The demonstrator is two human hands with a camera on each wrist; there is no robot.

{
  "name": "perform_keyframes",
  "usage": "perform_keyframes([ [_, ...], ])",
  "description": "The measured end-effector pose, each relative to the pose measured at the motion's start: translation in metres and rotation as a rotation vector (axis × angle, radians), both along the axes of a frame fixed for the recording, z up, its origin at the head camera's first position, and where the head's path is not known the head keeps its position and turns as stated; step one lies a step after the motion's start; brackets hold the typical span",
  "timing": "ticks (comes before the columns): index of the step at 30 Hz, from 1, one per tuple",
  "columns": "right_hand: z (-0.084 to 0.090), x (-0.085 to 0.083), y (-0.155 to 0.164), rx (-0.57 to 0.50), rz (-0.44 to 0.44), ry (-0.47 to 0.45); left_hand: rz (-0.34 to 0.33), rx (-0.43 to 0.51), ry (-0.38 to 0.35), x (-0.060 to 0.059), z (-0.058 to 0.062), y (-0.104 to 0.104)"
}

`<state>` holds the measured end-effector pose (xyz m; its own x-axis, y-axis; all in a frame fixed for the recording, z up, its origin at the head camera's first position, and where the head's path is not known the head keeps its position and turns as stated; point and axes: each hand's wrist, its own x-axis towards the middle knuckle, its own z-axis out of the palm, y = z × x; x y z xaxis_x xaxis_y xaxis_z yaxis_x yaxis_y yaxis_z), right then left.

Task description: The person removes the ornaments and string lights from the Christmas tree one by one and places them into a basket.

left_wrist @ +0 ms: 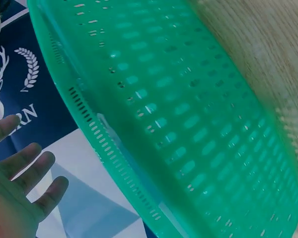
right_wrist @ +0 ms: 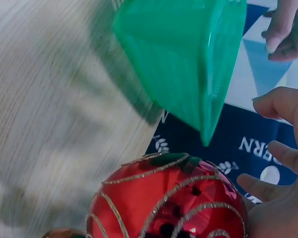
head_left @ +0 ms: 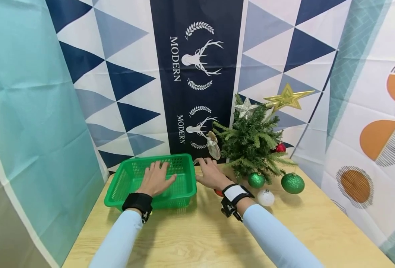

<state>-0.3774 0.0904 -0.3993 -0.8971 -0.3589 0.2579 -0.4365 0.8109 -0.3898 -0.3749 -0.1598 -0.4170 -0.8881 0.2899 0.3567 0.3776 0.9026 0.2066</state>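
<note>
likely light, brittle and slick: red bauble (right_wrist: pixel 169 198) on table (head_left: pixel 197 238), right beside green basket (head_left: pixel 152 178), under right hand (head_left: pixel 211 173), fingers loose, grasping nothing. best cupped whole, gently. left hand (head_left: pixel 155 179) flat over basket.

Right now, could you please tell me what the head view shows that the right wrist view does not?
Only the head view shows the small tree with its gold star, the two green baubles, the white bauble and the left hand spread over the green basket. Only the right wrist view shows the red bauble's gold stripes close up. Both show the basket, the wooden table and the right hand.
</note>
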Motion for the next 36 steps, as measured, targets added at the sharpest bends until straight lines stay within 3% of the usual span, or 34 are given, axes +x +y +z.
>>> perform_keyframes([
  [4,0.001,0.004,-0.002,-0.028,0.063,0.041,-0.011,0.016,0.029,0.001,0.004,0.004],
  [12,0.001,0.019,0.004,-0.073,0.115,0.031,-0.096,0.039,0.050,0.007,0.010,0.023],
  [25,0.009,0.032,0.011,-0.199,0.185,0.018,-0.140,0.091,0.094,0.007,0.022,0.036],
  [31,0.022,0.034,0.008,-0.247,0.231,0.011,-0.153,0.106,0.156,0.002,0.026,0.043],
  [36,0.046,0.035,0.012,-0.306,0.261,0.068,-0.179,0.136,0.165,0.001,0.030,0.051],
])
